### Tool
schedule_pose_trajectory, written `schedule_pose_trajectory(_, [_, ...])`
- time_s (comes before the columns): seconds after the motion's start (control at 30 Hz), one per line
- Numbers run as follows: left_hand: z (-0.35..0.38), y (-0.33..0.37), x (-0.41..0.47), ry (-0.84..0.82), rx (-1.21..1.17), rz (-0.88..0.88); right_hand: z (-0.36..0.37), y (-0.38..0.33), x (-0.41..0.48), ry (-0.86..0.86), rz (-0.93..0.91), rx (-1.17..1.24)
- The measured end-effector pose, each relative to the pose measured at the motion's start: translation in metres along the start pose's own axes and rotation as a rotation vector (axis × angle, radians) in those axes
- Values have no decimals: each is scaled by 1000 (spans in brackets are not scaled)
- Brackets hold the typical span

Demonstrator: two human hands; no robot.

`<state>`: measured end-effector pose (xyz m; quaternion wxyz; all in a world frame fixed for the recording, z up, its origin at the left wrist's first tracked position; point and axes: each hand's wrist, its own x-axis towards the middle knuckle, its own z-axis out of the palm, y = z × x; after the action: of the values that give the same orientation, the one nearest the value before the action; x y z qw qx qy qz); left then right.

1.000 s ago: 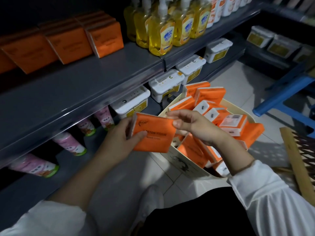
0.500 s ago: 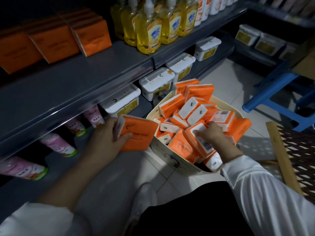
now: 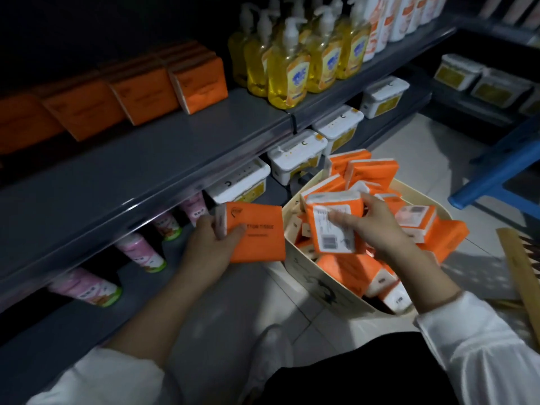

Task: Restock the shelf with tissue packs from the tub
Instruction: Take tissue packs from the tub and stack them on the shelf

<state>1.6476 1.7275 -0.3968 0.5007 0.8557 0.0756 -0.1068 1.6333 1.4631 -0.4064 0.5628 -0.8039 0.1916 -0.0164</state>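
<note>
My left hand (image 3: 211, 244) gripping an orange tissue pack (image 3: 257, 233) beside the tub's rim (image 3: 295, 258), my right hand (image 3: 375, 226) clutching another pack (image 3: 336, 226) over the tub

Dim light throughout; pale tiled floor (image 3: 429, 150) catching faint glossy patches, grey metal shelf (image 3: 140, 176) running along the left with darkness behind, blue plastic frame (image 3: 496, 171) at right, wooden lattice panel (image 3: 517, 264) near it
</note>
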Motion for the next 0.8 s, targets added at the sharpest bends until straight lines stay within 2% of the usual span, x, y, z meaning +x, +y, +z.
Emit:
schedule_pose_trajectory(0.07, [-5, 0, 1, -25, -190, -115, 21, -16, -4, 194, -307, -209])
schedule_pose_trajectory(0.13, [-9, 0, 1, -55, -396, -210, 46, -41, -18, 330, -579, -234])
schedule_pose_trajectory(0.2, [-13, 2, -2, -102, -555, -283, 72, -58, -33, 270, -792, -203])
schedule_pose_trajectory(0.3, [-22, 5, -7, -122, -752, -332, 104, -57, -39, 71, -1022, -486])
schedule_pose_trajectory(0.4, [-39, 4, -7, -65, -866, -366, 120, -60, -42, -31, -1044, -594])
schedule_pose_trajectory(0.53, [-63, -1, -8, -19, -887, -324, 131, -77, -48, -169, -938, -416])
schedule_pose_trajectory(0.6, [-72, -5, -10, 9, -897, -302, 140, -85, -48, -154, -923, -278])
schedule_pose_trajectory(0.67, [-82, -10, -12, 32, -896, -271, 148, -94, -46, -66, -870, -212])
schedule_pose_trajectory(0.73, [-92, -14, -16, 29, -866, -244, 153, -104, -43, -1, -747, -176])
schedule_pose_trajectory(0.8, [-104, -21, -19, 27, -852, -233, 159, -115, -46, -40, -560, -124])
